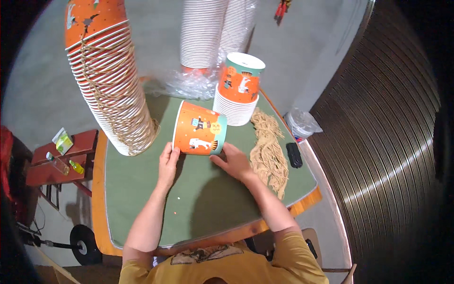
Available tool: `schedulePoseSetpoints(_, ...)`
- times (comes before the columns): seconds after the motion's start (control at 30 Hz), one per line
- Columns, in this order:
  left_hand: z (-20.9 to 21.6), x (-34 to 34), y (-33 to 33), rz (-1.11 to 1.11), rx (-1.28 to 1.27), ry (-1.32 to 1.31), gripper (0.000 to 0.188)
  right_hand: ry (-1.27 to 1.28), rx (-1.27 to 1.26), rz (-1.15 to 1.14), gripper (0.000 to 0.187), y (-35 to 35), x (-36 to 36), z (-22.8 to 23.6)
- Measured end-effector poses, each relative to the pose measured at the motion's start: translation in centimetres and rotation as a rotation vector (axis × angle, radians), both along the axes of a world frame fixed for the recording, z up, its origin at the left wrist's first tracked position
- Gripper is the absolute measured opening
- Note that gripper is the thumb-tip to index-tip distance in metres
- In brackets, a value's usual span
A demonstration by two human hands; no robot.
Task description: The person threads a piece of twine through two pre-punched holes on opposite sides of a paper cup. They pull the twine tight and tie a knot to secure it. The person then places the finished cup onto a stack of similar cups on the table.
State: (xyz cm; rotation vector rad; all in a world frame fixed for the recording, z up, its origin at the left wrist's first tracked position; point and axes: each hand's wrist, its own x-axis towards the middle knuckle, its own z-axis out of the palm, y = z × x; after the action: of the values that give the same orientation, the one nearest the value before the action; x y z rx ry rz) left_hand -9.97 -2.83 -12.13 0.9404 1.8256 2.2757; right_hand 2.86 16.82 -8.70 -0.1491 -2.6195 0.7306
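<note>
An orange paper bucket (pixel 195 125) with a teal base band and cartoon figures lies on its side between my hands, over the green-topped table (pixel 142 189). My left hand (pixel 168 163) grips it at the white rim, thumb on the outside. At the teal base end, my right hand (pixel 234 163) holds it, thumb at the near side and fingers partly hidden behind. A tall leaning stack of nested buckets (pixel 111 90), with twine strung along its rims, rises at the left. Beyond my right hand stands a shorter upside-down stack (pixel 242 85).
Loose twine cords (pixel 269 151) lie along the right side, beside a black case-like object (pixel 293 155). Wrapped white bucket stacks (pixel 202 35) and clear plastic (pixel 189 84) stand at the back. A red bench (pixel 61 165) holds bottles at left; a ribbed metal shutter (pixel 388 132) rises right.
</note>
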Motion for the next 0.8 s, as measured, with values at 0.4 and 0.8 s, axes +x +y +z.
schedulePoseSetpoints(0.4, 0.1, -0.9, 0.3, 0.031, -0.066, -0.022, 0.014, 0.279, -0.208, 0.110, 0.016, 0.3, -0.5, -1.9)
schedulePoseSetpoints(0.8, 0.8, -0.2, 0.0, 0.016, -0.050, -0.073, 0.018, 0.172, -0.188, 0.084, 0.024, 0.4, -1.0, -2.6)
